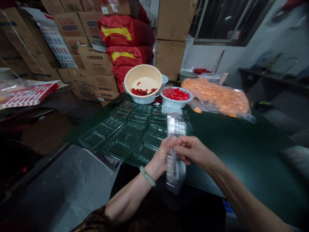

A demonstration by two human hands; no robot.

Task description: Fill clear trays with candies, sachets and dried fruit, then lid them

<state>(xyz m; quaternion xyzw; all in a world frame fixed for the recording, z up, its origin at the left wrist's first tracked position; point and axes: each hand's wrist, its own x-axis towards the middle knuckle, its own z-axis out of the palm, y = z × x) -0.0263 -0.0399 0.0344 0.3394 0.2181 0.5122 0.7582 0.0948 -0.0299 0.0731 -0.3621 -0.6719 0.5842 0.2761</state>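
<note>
A stack of clear plastic trays (174, 172) stands on edge above the front of the table, blurred by motion. My left hand (164, 151), below a pale green bangle (147, 176), is closed round the stack's middle. The fingers of my right hand (193, 149) are bent and pinch at the stack's edge, touching my left thumb. Further left, several clear compartment trays (117, 146) lie open side by side in rows on the dark green tabletop (217, 141).
Behind the trays stand a cream bowl (143, 75) with red and dark pieces, a pale blue basin (176, 102) of red pieces, and a plastic bag (217, 95) of orange pieces. Cardboard boxes (96, 61) and red sacks (127, 30) are piled at the back.
</note>
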